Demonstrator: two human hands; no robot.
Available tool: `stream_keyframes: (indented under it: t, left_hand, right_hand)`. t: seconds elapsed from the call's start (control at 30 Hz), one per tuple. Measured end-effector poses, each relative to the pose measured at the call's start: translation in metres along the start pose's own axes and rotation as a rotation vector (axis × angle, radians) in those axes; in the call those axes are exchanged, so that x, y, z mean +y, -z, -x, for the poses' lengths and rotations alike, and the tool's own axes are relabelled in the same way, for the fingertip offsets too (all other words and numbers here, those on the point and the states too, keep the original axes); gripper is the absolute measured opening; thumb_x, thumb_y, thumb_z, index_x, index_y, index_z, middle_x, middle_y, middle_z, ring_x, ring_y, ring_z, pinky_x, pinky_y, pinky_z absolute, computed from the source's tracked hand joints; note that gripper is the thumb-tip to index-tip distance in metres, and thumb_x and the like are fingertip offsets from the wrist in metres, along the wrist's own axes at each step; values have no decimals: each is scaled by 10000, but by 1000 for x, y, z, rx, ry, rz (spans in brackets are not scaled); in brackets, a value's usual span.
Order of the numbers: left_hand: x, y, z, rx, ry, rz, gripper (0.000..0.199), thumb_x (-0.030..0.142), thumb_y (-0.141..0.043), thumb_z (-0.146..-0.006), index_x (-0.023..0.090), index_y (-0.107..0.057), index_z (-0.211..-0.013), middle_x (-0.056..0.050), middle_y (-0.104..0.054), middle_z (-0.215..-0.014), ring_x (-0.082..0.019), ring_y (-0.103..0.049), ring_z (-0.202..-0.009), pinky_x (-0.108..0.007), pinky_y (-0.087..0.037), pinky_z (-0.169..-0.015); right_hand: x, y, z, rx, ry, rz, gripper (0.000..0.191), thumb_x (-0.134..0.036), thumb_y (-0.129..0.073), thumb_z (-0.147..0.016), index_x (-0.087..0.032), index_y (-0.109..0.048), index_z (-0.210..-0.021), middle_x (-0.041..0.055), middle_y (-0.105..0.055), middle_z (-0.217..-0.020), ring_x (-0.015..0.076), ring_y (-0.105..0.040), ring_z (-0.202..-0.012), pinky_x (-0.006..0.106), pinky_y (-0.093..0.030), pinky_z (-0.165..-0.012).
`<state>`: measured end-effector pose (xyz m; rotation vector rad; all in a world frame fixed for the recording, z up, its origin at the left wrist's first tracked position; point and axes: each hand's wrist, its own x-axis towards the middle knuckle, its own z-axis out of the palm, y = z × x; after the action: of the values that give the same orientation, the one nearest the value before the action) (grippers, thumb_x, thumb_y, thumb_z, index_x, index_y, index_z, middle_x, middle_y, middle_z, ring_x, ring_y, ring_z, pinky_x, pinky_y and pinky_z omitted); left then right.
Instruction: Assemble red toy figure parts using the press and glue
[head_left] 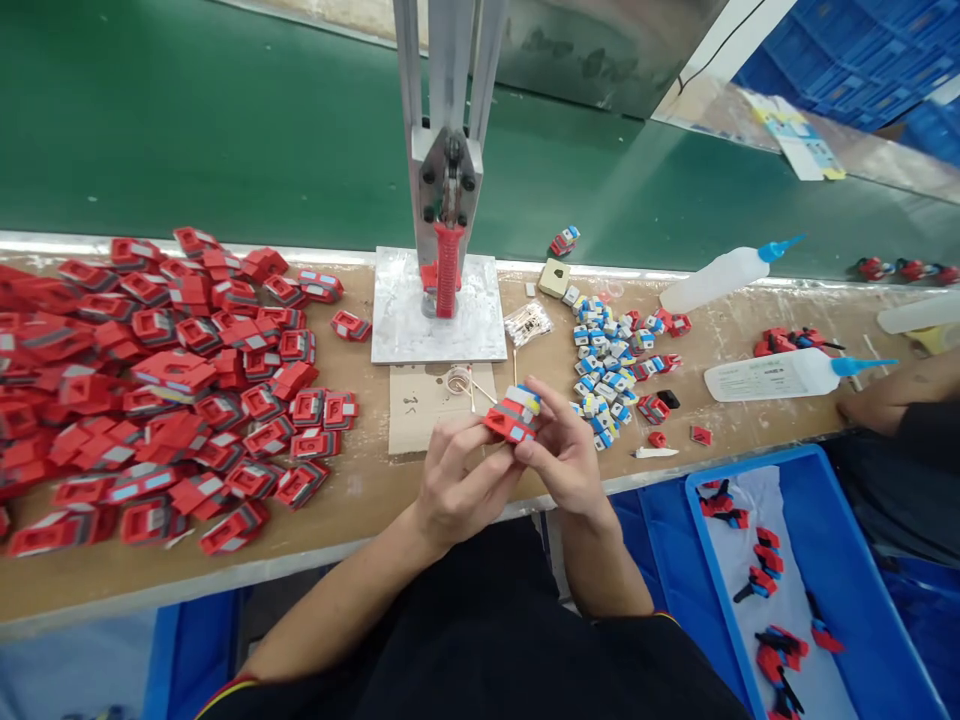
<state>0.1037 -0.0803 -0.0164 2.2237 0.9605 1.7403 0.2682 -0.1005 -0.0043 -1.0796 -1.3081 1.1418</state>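
1. Nearest the camera in the head view, at six o'clock, is a person's torso in a black cloth shirt (480, 640), the bare forearms reaching up toward the middle.
2. Just below centre, the left hand (465, 480) and right hand (566, 455) together grasp a small red plastic vehicle-shaped piece with grey stripe and blue, white and yellow top (516, 412), raised in front of the body. Left fingers close on its seven o'clock side; the right thumb and fingers pinch its three o'clock side.
3. By its look, the piece should be light, stiff and fairly smooth: easy to turn, apt to slip if barely pinched. The flat red side walls seem the best hold. Its coloured top may be a separate part, so pressing there could shift it.
4. At nine o'clock spreads a heap of red plastic shells with grey bands (169, 370), many with open hollows; at three o'clock, a cluster of blue-and-white plastic blocks (592, 335).
5. Fingers hide the piece's underside and much of its edges, and whether the top is fixed cannot be told. The heap runs off the left edge; a co-worker's bare forearm (892, 400) is cut off at three o'clock.
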Motion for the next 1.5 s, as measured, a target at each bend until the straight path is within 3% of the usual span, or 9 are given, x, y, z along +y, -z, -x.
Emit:
stream_keyframes:
  t: [0.13, 0.3, 0.43, 0.57, 0.87, 1.03, 1.13, 1.27, 1.5]
  left_hand:
    - [-28, 30, -10, -84, -8, -41, 266, 134, -825, -875, 234, -740, -1107, -103, -719, -1096, -263, -735, -1024, -408, -657, -852]
    - [-66, 100, -6, 27, 135, -339, 317, 178, -817, -896, 315, -749, -1174, -79, -716, -1083, -280, -718, -933, -493, -622, -791]
    - [-74, 146, 10, -18, 304, -473, 306, 353, -732, -945, 425, -737, -1243, -58, -714, -1072, -352, -715, -931, -639, -586, -785]
    - [-78, 169, 24, -102, 277, -549, 352, 320, -742, -949, 431, -726, -1282, -70, -731, -1042, -362, -715, -913, -621, -566, -822]
    - [-124, 150, 12, -558, 79, -526, 319, 321, -606, -1012, 326, -739, -1302, -125, -794, -1304, -422, -713, -1247, -554, -492, -978]
    - [-151, 134, 11, -685, -16, -449, 243, 290, -538, -1017, 283, -774, -1072, -119, -830, -1039, -378, -751, -1104, -552, -502, -1014]
    - [-155, 136, 10, -727, 29, -386, 224, 332, -565, -1012, 287, -784, -1024, -104, -796, -978, -326, -746, -935, -523, -533, -979]
    - [-136, 140, -8, -575, 207, -267, 201, 402, -682, -1010, 296, -788, -1144, -85, -772, -1105, -298, -739, -974, -495, -574, -944]
    - [-104, 93, -40, -14, 805, 531, 409, 358, -933, -811, 268, -767, -1173, -55, -746, -1159, -211, -739, -966, -327, -641, -754]
  right_hand:
    - [8, 47, -60, 101, 136, 157, 567, -398, -832, -913, -340, -621, -1436, 86, -780, -1300, 261, -815, -1108, 439, -706, -913]
    - [31, 116, -206, 178, 129, 613, 551, -285, -736, -861, -239, -604, -1394, 121, -744, -1293, 266, -769, -1096, 488, -630, -1043]
    - [52, 125, -296, 17, 3, 938, 545, -183, -680, -821, -217, -592, -1357, 107, -757, -1194, 267, -715, -1082, 469, -565, -1068]
    - [71, 114, -328, -87, -38, 1022, 484, -144, -687, -749, -188, -626, -1228, 105, -754, -1065, 263, -655, -957, 461, -542, -1003]
    - [55, 137, -320, -89, 0, 997, 945, -222, -708, -779, -143, -353, -1651, 237, -599, -1507, 326, -635, -1218, 507, -562, -1051]
    - [-8, 137, -217, 62, 341, 939, 702, -310, -663, -941, -303, -450, -1610, 136, -630, -1497, 303, -652, -1228, 493, -618, -955]
    - [-29, 108, -134, -39, 444, 906, 481, -325, -704, -979, -320, -612, -1451, 87, -724, -1329, 269, -699, -1101, 459, -625, -900]
    - [-18, 61, -74, -389, 427, 913, 318, -356, -736, -998, -267, -697, -1301, 113, -759, -1235, 296, -718, -1127, 469, -629, -952]
    - [21, 11, -98, -610, 421, 987, 151, -224, -624, -1059, -235, -775, -1072, 84, -811, -996, 249, -705, -938, 378, -581, -828]
